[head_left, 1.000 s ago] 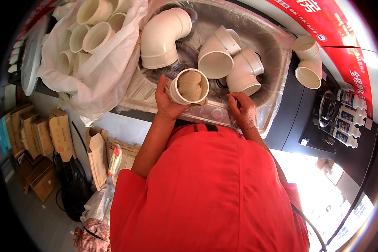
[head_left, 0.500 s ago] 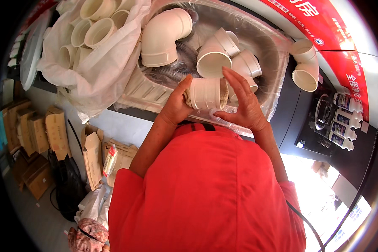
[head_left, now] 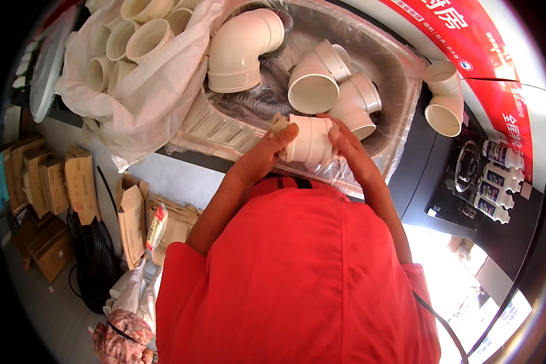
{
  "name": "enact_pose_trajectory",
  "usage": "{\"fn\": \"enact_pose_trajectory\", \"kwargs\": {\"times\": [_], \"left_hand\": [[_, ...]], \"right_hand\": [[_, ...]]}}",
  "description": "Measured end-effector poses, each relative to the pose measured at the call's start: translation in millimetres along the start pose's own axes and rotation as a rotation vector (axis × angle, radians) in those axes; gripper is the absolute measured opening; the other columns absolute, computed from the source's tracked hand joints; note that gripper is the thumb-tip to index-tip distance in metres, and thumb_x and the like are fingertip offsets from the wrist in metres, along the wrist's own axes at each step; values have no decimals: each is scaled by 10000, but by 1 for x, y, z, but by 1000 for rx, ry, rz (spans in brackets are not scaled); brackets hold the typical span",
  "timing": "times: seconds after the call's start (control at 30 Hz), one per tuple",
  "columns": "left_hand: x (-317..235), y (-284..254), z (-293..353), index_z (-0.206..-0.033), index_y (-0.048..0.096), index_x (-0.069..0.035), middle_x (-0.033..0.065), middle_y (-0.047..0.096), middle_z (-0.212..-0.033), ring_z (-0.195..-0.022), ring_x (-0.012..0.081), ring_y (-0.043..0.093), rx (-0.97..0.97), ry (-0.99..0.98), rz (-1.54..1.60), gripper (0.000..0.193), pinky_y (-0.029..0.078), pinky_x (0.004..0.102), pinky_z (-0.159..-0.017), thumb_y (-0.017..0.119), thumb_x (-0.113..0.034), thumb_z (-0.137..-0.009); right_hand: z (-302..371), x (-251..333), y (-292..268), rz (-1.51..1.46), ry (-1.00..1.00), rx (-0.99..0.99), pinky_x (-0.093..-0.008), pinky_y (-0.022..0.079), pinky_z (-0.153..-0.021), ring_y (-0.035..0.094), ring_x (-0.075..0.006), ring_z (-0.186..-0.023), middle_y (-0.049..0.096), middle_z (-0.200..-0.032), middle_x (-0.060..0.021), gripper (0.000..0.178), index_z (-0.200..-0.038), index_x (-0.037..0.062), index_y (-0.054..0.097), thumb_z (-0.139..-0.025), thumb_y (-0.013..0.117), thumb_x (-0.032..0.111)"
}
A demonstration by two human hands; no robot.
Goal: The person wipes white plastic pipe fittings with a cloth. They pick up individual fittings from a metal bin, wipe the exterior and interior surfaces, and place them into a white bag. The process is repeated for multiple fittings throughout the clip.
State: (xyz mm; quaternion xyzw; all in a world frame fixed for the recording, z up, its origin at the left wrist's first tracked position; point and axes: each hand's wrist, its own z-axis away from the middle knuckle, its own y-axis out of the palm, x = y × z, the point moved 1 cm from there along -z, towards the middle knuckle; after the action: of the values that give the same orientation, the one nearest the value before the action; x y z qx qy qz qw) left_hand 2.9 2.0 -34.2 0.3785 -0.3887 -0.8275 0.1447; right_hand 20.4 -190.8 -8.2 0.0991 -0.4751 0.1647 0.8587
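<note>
A short white plastic pipe fitting [head_left: 311, 141] is held crosswise between my two hands, over the near edge of a sink. My left hand [head_left: 258, 156] grips its left end, thumb on top, with a bit of tan cloth [head_left: 279, 123] bunched there. Around the right end my right hand [head_left: 358, 155] is closed, its fingers partly hidden behind the fitting. Just beyond, in the plastic-wrapped steel sink [head_left: 400, 64], lie a large white elbow [head_left: 239, 51], a white branched fitting [head_left: 314, 91] and another white fitting [head_left: 359, 100].
A white sack [head_left: 158, 118] full of white fittings stands at the left of the sink. On the dark counter to the right are a white bent fitting [head_left: 444, 106] and several white bottles [head_left: 497, 179]. Cardboard boxes [head_left: 82, 185] sit lower left.
My right hand, spread with fingers raised before, has closed on the fitting's right end. The fitting has shifted slightly right and toward me.
</note>
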Motion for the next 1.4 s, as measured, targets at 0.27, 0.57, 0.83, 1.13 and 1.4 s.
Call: {"fn": "enact_pose_trajectory", "kwargs": {"times": [0.27,0.57,0.83,1.13,1.4], "left_hand": [[4,-5,3,-1304,420,-11,66,522,-1208,-1095,157,504,-2,73,-10,549,396,303,-943,506,-400,-926],[-3,-5,-2,-1276,433,-14,61,528,-1199,-1077,154,514,46,55,145,541,403,293,-931,477,-430,-933],[-3,11,1,-1259,428,1,127,514,-1218,-1106,215,512,-26,81,-51,564,413,350,-949,328,-472,-967],[-3,-4,-9,-1280,430,2,91,521,-1207,-1096,165,500,68,149,48,557,393,302,-949,380,-453,-964],[0,3,-2,-1297,420,-13,76,507,-1227,-1097,153,487,-69,36,-97,541,380,288,-950,415,-433,-958]], "right_hand": [[-3,10,-8,102,-50,40,-318,398,-910,500,-198,-1091,543,-1162,-90,703,-1317,63,440,-829,537,560],[-2,11,-9,54,-311,76,-329,411,-926,514,-184,-1065,507,-1205,-74,653,-1333,77,422,-793,667,353],[-8,16,-17,-75,144,79,-315,412,-912,518,-178,-1044,523,-1174,-64,584,-1292,79,455,-792,672,287],[-3,22,-10,115,-186,71,-348,396,-918,504,-184,-1050,554,-1110,-75,593,-1292,80,453,-791,672,309],[-6,4,-12,-56,-134,34,-348,388,-939,502,-188,-1079,532,-1177,-86,625,-1332,78,415,-843,590,426]]}}
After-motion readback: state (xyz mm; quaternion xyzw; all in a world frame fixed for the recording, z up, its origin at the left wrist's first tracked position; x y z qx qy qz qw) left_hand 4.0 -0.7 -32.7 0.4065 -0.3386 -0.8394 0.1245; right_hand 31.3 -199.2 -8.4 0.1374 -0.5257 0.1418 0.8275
